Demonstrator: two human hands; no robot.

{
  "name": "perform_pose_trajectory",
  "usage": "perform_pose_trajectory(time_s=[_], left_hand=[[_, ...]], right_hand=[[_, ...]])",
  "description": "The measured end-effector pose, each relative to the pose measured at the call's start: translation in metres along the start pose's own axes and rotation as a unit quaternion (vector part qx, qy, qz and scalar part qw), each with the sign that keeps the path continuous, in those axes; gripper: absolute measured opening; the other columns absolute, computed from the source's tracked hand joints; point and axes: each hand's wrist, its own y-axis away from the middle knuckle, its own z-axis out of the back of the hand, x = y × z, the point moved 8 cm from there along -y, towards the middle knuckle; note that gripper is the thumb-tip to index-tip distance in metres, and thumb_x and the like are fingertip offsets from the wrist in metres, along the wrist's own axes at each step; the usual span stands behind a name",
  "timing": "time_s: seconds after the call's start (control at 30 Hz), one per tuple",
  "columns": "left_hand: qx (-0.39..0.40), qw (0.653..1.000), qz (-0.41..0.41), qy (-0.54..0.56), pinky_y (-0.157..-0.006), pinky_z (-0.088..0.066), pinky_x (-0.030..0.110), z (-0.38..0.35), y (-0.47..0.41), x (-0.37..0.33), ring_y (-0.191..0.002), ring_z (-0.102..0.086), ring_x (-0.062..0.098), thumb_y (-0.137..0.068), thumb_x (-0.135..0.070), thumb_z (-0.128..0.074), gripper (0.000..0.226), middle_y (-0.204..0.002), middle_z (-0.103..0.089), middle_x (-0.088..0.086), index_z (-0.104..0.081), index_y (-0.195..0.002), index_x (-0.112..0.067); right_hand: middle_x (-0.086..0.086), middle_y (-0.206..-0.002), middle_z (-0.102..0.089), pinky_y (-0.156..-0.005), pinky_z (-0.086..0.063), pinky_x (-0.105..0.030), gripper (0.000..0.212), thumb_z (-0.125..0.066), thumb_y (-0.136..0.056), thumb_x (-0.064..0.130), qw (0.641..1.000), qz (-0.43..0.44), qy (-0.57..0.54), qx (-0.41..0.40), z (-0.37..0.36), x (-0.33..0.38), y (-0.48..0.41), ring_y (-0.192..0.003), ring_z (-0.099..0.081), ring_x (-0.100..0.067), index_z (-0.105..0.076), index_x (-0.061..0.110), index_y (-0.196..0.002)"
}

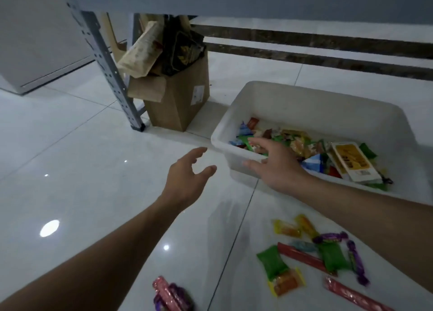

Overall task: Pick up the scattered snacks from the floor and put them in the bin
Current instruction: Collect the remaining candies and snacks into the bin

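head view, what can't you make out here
What lies in the bin under the right hand: head view, hidden by the hand.
Pink and purple snacks: head view, cut off by the bottom edge, blurred.
Box label: head view, too small to read.

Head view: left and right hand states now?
Left hand: open, fingers spread above the floor, holding nothing.
Right hand: open, fingers spread over the bin near corner, holding nothing.
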Motion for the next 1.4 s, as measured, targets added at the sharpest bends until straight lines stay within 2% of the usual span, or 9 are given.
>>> perform_pose_trajectory(time_s=[0.2,0.33,0.5,0.63,0.7,0.8,1.1,1.3,1.4], left_hand=[[-0.005,0.997,0.054,-0.055,-0.104,-0.043,0.039,0.042,0.065,0.076,-0.125,-0.049,0.015,-0.087,-0.035,-0.065,0.053,-0.139,-0.052,-0.005,-0.049,-0.136,-0.028],[-0.01,0.991,0.106,-0.075,-0.105,-0.041,0.037,0.052,0.106,0.12,-0.128,-0.046,0.016,-0.088,-0.036,-0.064,0.054,-0.142,-0.049,-0.004,-0.046,-0.138,-0.027],[-0.016,0.986,0.14,-0.088,-0.106,-0.036,0.033,0.055,0.148,0.158,-0.129,-0.044,0.015,-0.089,-0.035,-0.063,0.054,-0.142,-0.049,-0.004,-0.045,-0.139,-0.027],[-0.015,0.982,0.166,-0.093,-0.104,-0.035,0.03,0.049,0.176,0.18,-0.128,-0.044,0.014,-0.088,-0.037,-0.063,0.055,-0.142,-0.048,-0.005,-0.044,-0.139,-0.029],[-0.007,0.98,0.173,-0.095,-0.103,-0.034,0.029,0.046,0.186,0.189,-0.128,-0.043,0.015,-0.088,-0.038,-0.064,0.056,-0.142,-0.048,-0.005,-0.044,-0.139,-0.03],[0.008,0.979,0.168,-0.113,-0.105,-0.032,0.029,0.043,0.195,0.196,-0.132,-0.039,0.015,-0.088,-0.037,-0.063,0.057,-0.144,-0.046,-0.005,-0.042,-0.14,-0.029],[0.035,0.975,0.157,-0.152,-0.106,-0.035,0.032,0.039,0.2,0.207,-0.131,-0.04,0.017,-0.086,-0.035,-0.064,0.06,-0.143,-0.046,-0.002,-0.042,-0.141,-0.027],[0.058,0.973,0.152,-0.164,-0.096,-0.041,0.03,0.022,0.201,0.213,-0.121,-0.043,0.018,-0.082,-0.043,-0.068,0.064,-0.133,-0.051,0.0,-0.044,-0.14,-0.028],[0.054,0.972,0.165,-0.156,-0.091,-0.044,0.029,0.012,0.201,0.214,-0.115,-0.045,0.017,-0.078,-0.048,-0.071,0.069,-0.125,-0.049,-0.001,-0.044,-0.138,-0.029]], right_hand=[[0.001,-0.134,-0.051,-0.103,-0.045,-0.036,0.061,-0.072,-0.083,0.035,0.992,0.033,0.011,0.124,-0.089,0.027,0.04,-0.118,-0.051,-0.012,-0.047,0.028,-0.139],[0.002,-0.14,-0.045,-0.102,-0.041,-0.026,0.065,-0.07,-0.085,0.036,0.974,0.063,0.046,0.214,-0.15,0.034,0.071,-0.12,-0.049,-0.011,-0.042,0.026,-0.143],[0.003,-0.148,-0.035,-0.107,-0.037,-0.029,0.075,-0.07,-0.083,0.04,0.918,0.112,0.135,0.356,-0.218,0.03,0.125,-0.13,-0.041,-0.014,-0.033,0.025,-0.147],[0.002,-0.127,-0.042,-0.096,-0.045,-0.033,0.074,-0.073,-0.078,0.039,0.875,0.136,0.188,0.426,-0.258,0.026,0.157,-0.116,-0.048,-0.021,-0.037,0.027,-0.141],[0.002,-0.112,-0.042,-0.088,-0.049,-0.034,0.064,-0.074,-0.076,0.037,0.867,0.143,0.205,0.432,-0.271,0.024,0.166,-0.102,-0.053,-0.022,-0.043,0.029,-0.131],[0.001,-0.106,-0.041,-0.081,-0.05,-0.034,0.054,-0.071,-0.079,0.035,0.87,0.147,0.219,0.416,-0.282,0.02,0.171,-0.093,-0.054,-0.021,-0.046,0.027,-0.127],[-0.001,-0.106,-0.04,-0.084,-0.048,-0.034,0.048,-0.073,-0.077,0.022,0.883,0.143,0.201,0.4,-0.286,0.017,0.152,-0.098,-0.051,-0.023,-0.049,0.019,-0.118],[-0.006,-0.109,-0.048,-0.086,-0.051,-0.038,0.047,-0.072,-0.075,0.006,0.911,0.109,0.194,0.348,-0.279,0.008,0.127,-0.101,-0.052,-0.025,-0.05,0.014,-0.115],[-0.007,-0.112,-0.048,-0.086,-0.05,-0.035,0.048,-0.076,-0.073,0.01,0.929,0.075,0.188,0.31,-0.269,0.0,0.116,-0.102,-0.052,-0.025,-0.052,0.011,-0.113]])
